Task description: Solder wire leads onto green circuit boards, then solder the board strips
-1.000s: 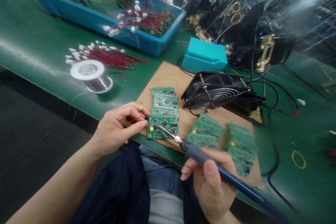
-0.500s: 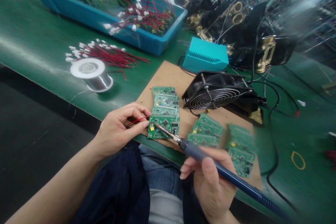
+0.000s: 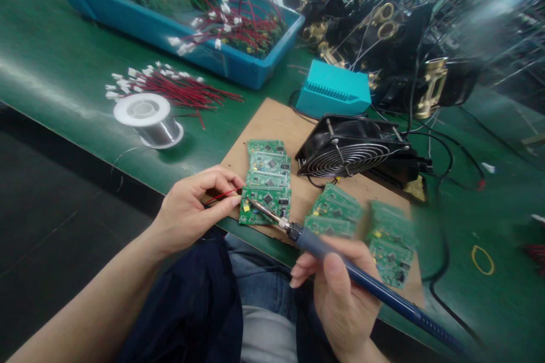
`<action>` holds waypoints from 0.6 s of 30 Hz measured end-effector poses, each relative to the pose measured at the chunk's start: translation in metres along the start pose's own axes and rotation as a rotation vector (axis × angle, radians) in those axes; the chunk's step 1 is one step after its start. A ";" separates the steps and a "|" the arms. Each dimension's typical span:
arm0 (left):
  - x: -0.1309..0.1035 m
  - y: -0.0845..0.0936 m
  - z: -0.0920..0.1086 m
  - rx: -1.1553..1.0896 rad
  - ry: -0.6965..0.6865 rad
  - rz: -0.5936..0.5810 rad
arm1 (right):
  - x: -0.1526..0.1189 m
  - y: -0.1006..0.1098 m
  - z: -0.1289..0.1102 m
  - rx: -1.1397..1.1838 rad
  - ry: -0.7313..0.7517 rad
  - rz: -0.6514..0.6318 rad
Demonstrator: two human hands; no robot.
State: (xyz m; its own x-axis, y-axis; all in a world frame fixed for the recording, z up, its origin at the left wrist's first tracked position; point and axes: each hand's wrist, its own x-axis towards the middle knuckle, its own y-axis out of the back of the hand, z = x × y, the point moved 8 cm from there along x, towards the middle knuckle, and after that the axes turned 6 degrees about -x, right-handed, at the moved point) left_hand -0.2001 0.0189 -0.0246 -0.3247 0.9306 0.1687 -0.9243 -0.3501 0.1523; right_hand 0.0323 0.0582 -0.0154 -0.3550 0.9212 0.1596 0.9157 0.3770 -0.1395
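Between its thumb and fingers, my left hand (image 3: 200,207) pinches a thin red wire (image 3: 223,195) at the left edge of the front green circuit board (image 3: 276,198). My right hand (image 3: 340,289) grips a blue soldering iron (image 3: 317,243), whose metal tip rests on or just over that board's left part, close to my left fingertips. Whether the tip touches the wire cannot be made out. The board overlaps several others in a column on a brown cardboard sheet (image 3: 255,119).
A solder spool (image 3: 157,122) and red wires with white connectors (image 3: 183,89) lie left. Behind is a blue tray (image 3: 242,68). A black fan (image 3: 347,150), a teal box (image 3: 334,91) and more boards (image 3: 336,210) sit right, with black cables beyond.
My right hand and the soldering iron's handle have shifted very slightly to the left. My left hand, the wire and the boards look unmoved.
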 end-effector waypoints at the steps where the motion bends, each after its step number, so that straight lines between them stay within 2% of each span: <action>1: -0.001 0.000 0.000 0.001 -0.004 0.001 | 0.000 0.000 0.000 -0.003 0.000 0.001; 18: 0.000 0.001 0.002 0.016 -0.004 0.018 | -0.001 -0.002 0.001 0.019 -0.005 -0.021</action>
State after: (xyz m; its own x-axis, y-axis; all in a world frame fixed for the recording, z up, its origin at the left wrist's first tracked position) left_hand -0.2006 0.0180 -0.0223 -0.3408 0.9237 0.1751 -0.9149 -0.3687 0.1644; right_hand 0.0308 0.0570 -0.0165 -0.3751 0.9134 0.1582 0.9043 0.3980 -0.1543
